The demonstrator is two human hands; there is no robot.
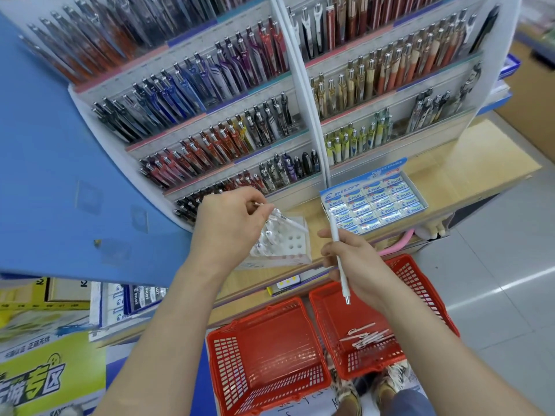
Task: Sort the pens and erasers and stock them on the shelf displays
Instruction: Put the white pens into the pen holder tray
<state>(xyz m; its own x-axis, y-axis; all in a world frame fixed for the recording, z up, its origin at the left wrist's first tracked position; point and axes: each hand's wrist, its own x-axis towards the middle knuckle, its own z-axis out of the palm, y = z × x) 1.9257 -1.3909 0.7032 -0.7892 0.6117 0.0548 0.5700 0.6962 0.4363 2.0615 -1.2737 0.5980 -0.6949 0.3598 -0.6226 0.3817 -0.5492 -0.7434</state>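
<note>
Meanwhile, right hand point(354, 262) fingers point(329, 250) grip a white pen point(339, 259).

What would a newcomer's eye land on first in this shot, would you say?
Probably the tiered pen display filling the top. Next, the left hand grips a white pen over a white holder block with holes, while the right hand holds a second white pen at centre. Below sit two red baskets, the right one holding loose white pens.
</note>
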